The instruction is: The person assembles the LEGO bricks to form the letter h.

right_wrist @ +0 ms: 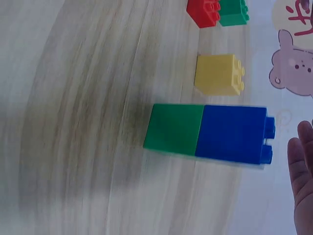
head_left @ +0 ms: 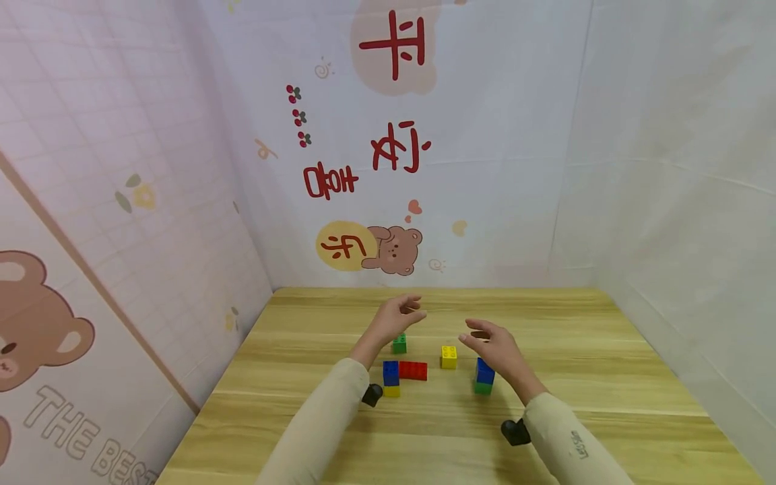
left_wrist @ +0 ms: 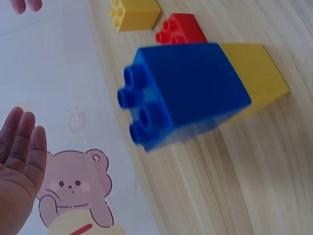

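Observation:
My left hand (head_left: 393, 318) hovers over the table near the green brick (head_left: 399, 344), its fingers relaxed and holding nothing. Below its wrist stands a blue brick (left_wrist: 195, 81) stacked on a yellow one (left_wrist: 257, 78); a red brick (head_left: 413, 371) lies beside that stack. My right hand (head_left: 496, 347) is also in the air with loosely bent fingers and nothing in them. Close under it, another blue brick (right_wrist: 231, 133) sits on a green brick (right_wrist: 173, 128). Between the two hands, a single yellow brick (head_left: 448, 358) rests on the table.
The wooden table (head_left: 424, 438) meets a white printed cloth wall (head_left: 503, 168) at the back. More cloth (head_left: 121, 101) hangs on the left side. Black wrist cameras (head_left: 515, 432) jut out below both forearms.

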`<action>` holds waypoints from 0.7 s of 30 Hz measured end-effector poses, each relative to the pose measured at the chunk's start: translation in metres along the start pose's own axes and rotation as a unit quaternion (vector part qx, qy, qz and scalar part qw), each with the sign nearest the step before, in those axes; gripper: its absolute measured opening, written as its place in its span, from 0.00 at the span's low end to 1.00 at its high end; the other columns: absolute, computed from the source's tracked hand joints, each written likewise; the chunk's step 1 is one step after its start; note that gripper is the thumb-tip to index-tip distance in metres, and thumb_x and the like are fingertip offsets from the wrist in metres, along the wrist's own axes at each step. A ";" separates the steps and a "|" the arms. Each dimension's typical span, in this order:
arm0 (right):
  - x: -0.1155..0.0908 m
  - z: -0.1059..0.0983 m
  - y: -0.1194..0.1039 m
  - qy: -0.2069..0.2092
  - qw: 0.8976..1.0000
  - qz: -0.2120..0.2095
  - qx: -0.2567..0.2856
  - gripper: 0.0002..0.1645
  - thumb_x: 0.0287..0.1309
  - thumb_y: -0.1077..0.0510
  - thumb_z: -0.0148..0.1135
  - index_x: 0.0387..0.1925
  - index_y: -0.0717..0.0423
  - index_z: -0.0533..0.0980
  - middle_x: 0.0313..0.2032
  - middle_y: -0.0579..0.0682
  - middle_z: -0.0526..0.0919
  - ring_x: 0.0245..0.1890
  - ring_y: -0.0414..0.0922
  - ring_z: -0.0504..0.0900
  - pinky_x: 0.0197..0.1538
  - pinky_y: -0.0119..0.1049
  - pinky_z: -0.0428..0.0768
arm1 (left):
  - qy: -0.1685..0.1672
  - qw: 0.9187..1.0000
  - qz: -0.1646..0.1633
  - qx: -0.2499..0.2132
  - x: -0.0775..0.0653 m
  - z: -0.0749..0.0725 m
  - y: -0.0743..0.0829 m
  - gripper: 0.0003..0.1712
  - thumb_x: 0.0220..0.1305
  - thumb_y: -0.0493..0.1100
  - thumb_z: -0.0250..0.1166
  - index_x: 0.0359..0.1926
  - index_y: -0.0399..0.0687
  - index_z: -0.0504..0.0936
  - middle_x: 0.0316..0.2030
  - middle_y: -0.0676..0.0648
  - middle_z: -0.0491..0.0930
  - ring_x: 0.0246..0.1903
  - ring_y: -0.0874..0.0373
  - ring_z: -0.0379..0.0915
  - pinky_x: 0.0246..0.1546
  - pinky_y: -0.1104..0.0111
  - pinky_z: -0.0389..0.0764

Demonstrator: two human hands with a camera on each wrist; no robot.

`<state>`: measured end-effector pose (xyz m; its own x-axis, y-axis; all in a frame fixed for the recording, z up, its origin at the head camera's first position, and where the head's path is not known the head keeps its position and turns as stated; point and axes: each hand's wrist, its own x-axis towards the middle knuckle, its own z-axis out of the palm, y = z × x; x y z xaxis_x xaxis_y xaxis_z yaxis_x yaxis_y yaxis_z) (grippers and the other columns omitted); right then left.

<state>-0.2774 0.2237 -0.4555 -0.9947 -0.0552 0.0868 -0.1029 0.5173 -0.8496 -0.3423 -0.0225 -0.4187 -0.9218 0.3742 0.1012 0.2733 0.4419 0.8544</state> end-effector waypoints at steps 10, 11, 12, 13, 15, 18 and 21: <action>0.004 0.012 -0.009 0.010 1.000 -0.013 0.008 0.33 0.66 0.47 0.64 0.67 0.56 0.71 0.64 0.59 0.74 0.60 0.57 0.75 0.57 0.52 0.77 | 0.017 1.000 0.005 -0.015 -0.007 -0.021 -0.006 0.27 0.69 0.53 0.64 0.66 0.52 0.75 0.56 0.44 0.78 0.53 0.52 0.75 0.52 0.57 0.78; 0.003 0.014 -0.010 0.012 1.000 -0.014 0.008 0.33 0.66 0.48 0.64 0.67 0.56 0.71 0.64 0.59 0.74 0.60 0.57 0.75 0.57 0.52 0.77 | 0.018 1.000 0.004 -0.018 -0.008 -0.022 -0.007 0.27 0.69 0.52 0.64 0.66 0.52 0.75 0.56 0.44 0.78 0.53 0.52 0.75 0.52 0.57 0.78; 0.003 0.016 -0.012 0.013 1.000 -0.016 0.009 0.32 0.66 0.48 0.64 0.67 0.56 0.71 0.63 0.58 0.74 0.60 0.57 0.75 0.56 0.51 0.78 | 0.019 1.000 0.003 -0.019 -0.009 -0.024 -0.008 0.27 0.69 0.52 0.64 0.66 0.52 0.75 0.56 0.44 0.78 0.53 0.52 0.75 0.52 0.57 0.78; 0.002 0.018 -0.014 0.013 1.000 -0.017 0.009 0.32 0.66 0.49 0.64 0.67 0.57 0.71 0.63 0.58 0.74 0.59 0.57 0.75 0.56 0.51 0.78 | 0.021 1.000 0.001 -0.019 -0.011 -0.025 -0.009 0.27 0.69 0.51 0.64 0.66 0.52 0.75 0.56 0.45 0.78 0.53 0.51 0.75 0.52 0.56 0.78; 0.001 0.021 -0.016 0.015 1.000 -0.020 0.010 0.31 0.66 0.49 0.64 0.66 0.57 0.72 0.63 0.58 0.75 0.59 0.57 0.76 0.55 0.51 0.78 | 0.023 1.000 -0.001 -0.019 -0.013 -0.027 -0.012 0.26 0.69 0.51 0.64 0.66 0.52 0.75 0.55 0.45 0.79 0.53 0.51 0.75 0.53 0.56 0.78; -0.001 0.027 -0.020 0.017 1.000 -0.021 0.008 0.30 0.66 0.50 0.64 0.66 0.58 0.72 0.62 0.58 0.75 0.58 0.56 0.76 0.55 0.50 0.79 | 0.025 1.000 -0.001 -0.017 -0.016 -0.030 -0.018 0.27 0.69 0.51 0.64 0.66 0.52 0.76 0.54 0.47 0.79 0.53 0.51 0.75 0.53 0.55 0.77; 0.000 0.033 -0.023 0.017 1.000 -0.020 0.010 0.31 0.65 0.50 0.65 0.65 0.58 0.73 0.62 0.58 0.75 0.58 0.57 0.76 0.55 0.50 0.78 | 0.028 0.999 0.002 -0.015 -0.020 -0.035 -0.023 0.27 0.69 0.53 0.65 0.65 0.52 0.76 0.54 0.47 0.79 0.53 0.51 0.75 0.54 0.55 0.77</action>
<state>-0.2751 0.1835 -0.4526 -0.9894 -0.0462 0.1373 -0.1420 0.4986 -0.8551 -0.3394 -0.0689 -0.4227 -0.9350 0.3291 0.1324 0.2691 0.4149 0.8692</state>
